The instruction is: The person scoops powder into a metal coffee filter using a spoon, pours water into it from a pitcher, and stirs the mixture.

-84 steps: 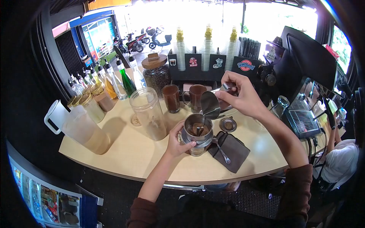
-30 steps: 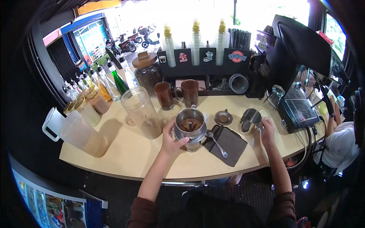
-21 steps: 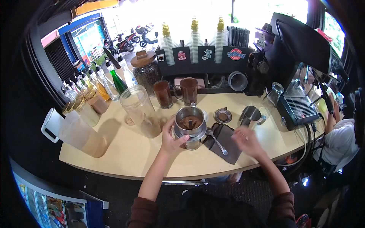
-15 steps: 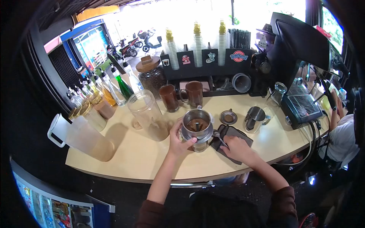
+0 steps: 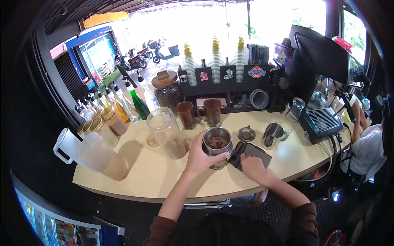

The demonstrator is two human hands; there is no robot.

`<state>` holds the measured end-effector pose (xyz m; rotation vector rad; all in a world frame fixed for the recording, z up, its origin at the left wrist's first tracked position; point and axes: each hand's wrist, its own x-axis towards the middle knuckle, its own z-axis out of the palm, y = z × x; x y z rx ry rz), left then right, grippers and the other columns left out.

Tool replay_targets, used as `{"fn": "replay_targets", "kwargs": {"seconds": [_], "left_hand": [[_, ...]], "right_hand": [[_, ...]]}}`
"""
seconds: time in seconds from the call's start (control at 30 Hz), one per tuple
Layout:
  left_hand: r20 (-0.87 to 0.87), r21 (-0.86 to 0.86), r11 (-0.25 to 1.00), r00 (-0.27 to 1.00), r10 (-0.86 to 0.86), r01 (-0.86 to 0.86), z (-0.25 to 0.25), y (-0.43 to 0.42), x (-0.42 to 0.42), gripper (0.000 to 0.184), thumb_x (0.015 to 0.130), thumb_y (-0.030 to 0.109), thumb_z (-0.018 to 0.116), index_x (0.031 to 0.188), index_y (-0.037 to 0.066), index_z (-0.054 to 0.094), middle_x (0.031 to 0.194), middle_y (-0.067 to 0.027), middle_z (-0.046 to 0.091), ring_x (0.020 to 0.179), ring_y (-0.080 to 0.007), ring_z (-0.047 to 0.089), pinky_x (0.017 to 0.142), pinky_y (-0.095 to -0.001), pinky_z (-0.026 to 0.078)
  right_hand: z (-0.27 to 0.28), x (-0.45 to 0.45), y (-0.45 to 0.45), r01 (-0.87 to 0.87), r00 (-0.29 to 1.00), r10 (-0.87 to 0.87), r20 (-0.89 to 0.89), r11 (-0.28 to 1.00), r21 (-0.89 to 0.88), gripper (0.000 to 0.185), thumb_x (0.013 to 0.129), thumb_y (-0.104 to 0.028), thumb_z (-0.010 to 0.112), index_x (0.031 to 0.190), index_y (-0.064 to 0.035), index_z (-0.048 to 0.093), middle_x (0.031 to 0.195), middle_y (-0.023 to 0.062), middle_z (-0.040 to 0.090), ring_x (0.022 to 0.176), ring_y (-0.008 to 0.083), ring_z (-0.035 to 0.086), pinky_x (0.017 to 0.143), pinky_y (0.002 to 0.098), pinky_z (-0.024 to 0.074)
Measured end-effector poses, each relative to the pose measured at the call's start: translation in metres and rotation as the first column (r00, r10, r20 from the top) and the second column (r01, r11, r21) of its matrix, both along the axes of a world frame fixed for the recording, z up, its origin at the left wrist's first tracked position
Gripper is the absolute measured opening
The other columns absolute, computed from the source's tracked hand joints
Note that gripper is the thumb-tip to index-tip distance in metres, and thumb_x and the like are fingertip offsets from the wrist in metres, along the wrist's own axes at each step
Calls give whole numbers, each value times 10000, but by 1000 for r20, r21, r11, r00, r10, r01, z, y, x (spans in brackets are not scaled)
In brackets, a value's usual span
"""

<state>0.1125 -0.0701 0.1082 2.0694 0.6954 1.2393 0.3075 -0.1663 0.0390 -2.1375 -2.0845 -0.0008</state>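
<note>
- Left hand (image 5: 199, 159): fingers curled around the round silver metal filter (image 5: 217, 141), upright above a small clear glass (image 5: 220, 165) on the pale wooden worktop (image 5: 152, 180).
- Right hand (image 5: 253, 167): fingers bent at the dark grey cloth (image 5: 257, 152); any grip is hidden.

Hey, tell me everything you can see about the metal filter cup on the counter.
The metal filter cup is round, silvery and open-topped, with a small tab at its far rim and a wider flange lower down. Brown contents lie inside, with a dark, narrow piece in the middle; I can't tell what that is. It stands roughly upright on a small glass, and the left hand grips its near left side. No lid covers it.
</note>
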Motion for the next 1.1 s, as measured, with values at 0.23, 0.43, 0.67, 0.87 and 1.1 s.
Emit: {"fn": "replay_targets", "kwargs": {"seconds": [0.23, 0.43, 0.67, 0.87, 1.1], "left_hand": [[82, -68, 995, 994, -66, 71, 8, -4, -2, 707, 579, 209, 884, 1168, 16, 544, 1070, -106, 658, 1007, -208, 637, 921, -348, 480], [88, 38, 995, 992, -92, 89, 21, 3, -2, 722, 567, 192, 880, 1182, 33, 536, 1128, -100, 609, 1049, -214, 604, 936, -349, 463], [12, 232, 971, 998, -61, 56, 27, 7, -2, 755, 534, 131, 866, 1204, 51, 527, 1163, -107, 553, 1112, -268, 553, 971, -367, 438], [25, 291, 954, 996, -89, 78, 22, 11, 3, 818, 532, 116, 863, 1259, 59, 493, 1194, -117, 537, 1135, -276, 540, 979, -371, 436], [-132, 233, 962, 985, -112, 140, 21, 10, -2, 854, 509, 114, 855, 1281, 99, 491, 1255, -90, 550, 1203, -299, 504, 1130, -488, 250]], "right_hand": [[33, 49, 0, 25, 905, 11, -426, 997, 79, 125, 848, -112, 534, 923, -34, 597, 771, 220, 622, 757, 384, 630, 644, 457, 471], [137, 30, -23, 62, 831, 141, -537, 938, 341, 181, 926, -159, 541, 941, 6, 616, 725, 219, 606, 723, 393, 608, 645, 424, 452], [161, -24, -26, -213, 975, 223, 20, 894, 394, 303, 814, -49, 544, 1116, -19, 557, 913, 137, 581, 733, 318, 637, 620, 409, 513], [150, -46, -5, -306, 948, 242, 208, 872, 381, 252, 770, -36, 571, 1005, 34, 513, 904, 134, 554, 675, 276, 659, 526, 360, 525], [154, -36, 1, -319, 928, 192, 321, 854, 411, 356, 703, -69, 607, 1058, -51, 593, 906, 68, 550, 756, 226, 579, 590, 368, 465]]}}
